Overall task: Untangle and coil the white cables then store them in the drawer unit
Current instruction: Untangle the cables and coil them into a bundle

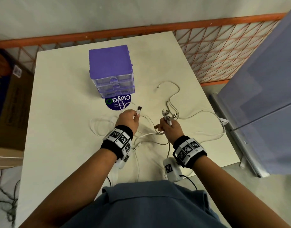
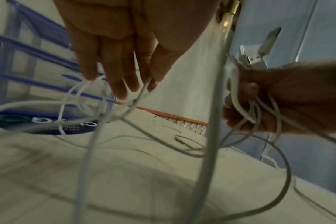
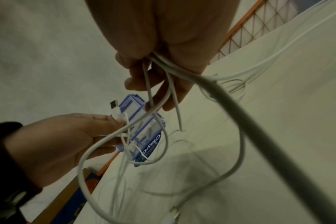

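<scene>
Several white cables [image 1: 197, 112] lie tangled across the cream table [image 1: 62, 96], with loops trailing to the right edge. My left hand [image 1: 130, 119] pinches one cable just behind its USB plug [image 1: 139, 109], lifted above the table. My right hand [image 1: 168, 127] grips a bundle of cable ends, whose plugs [image 1: 168, 115] stick up from the fist. In the left wrist view the cable [image 2: 142, 92] runs between the left fingers. In the right wrist view strands [image 3: 163, 71] hang from the right fist. The purple drawer unit [image 1: 110, 69] stands behind the hands, its three clear drawers shut.
A round blue sticker [image 1: 117, 102] lies in front of the drawer unit. One loose plug end [image 1: 158, 87] rests to the unit's right. A cardboard box [image 1: 6, 102] sits left of the table; a grey-blue cabinet [image 1: 264, 96] stands at the right, with an orange mesh rail [image 1: 215, 51] behind.
</scene>
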Available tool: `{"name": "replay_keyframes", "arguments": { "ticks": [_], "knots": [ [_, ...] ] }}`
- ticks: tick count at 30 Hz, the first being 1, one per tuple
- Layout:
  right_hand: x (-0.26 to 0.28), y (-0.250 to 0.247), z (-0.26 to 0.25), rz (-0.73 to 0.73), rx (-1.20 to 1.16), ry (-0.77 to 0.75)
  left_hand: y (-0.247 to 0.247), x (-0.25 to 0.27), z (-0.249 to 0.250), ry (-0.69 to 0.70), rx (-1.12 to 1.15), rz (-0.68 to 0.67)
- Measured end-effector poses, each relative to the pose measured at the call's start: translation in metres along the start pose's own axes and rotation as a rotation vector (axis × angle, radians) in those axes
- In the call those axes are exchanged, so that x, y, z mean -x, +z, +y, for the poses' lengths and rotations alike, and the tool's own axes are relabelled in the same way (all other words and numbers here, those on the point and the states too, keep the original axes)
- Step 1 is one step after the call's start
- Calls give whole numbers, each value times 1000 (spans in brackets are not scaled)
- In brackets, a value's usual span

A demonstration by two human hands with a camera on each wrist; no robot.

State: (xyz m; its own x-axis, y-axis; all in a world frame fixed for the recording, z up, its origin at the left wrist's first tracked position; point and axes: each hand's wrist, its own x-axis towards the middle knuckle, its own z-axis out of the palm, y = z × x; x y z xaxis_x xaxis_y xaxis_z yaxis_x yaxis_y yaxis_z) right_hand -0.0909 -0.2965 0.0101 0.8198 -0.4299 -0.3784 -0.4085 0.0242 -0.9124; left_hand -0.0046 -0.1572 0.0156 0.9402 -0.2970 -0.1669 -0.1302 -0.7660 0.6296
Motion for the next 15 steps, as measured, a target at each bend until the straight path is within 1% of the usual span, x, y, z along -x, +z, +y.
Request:
{"name": "replay_keyframes", "arguments": {
  "ticks": [3, 5, 8, 11, 15],
  "knots": [
    [5, 7, -10, -3, -13, 8, -5, 4, 0, 124, 11, 83],
    [7, 8, -13, 6, -2, 5, -9, 6, 4, 137, 21, 88],
    [7, 11, -15, 24, -81, 7, -14, 9, 10, 115, 67, 106],
    [8, 12, -20, 50, -82, -3, -18, 11, 16, 118, 169, 70],
    [9, 13, -27, 24, -32, -66, -22, 15, 29, 96, 271, -31]
  ]
}}
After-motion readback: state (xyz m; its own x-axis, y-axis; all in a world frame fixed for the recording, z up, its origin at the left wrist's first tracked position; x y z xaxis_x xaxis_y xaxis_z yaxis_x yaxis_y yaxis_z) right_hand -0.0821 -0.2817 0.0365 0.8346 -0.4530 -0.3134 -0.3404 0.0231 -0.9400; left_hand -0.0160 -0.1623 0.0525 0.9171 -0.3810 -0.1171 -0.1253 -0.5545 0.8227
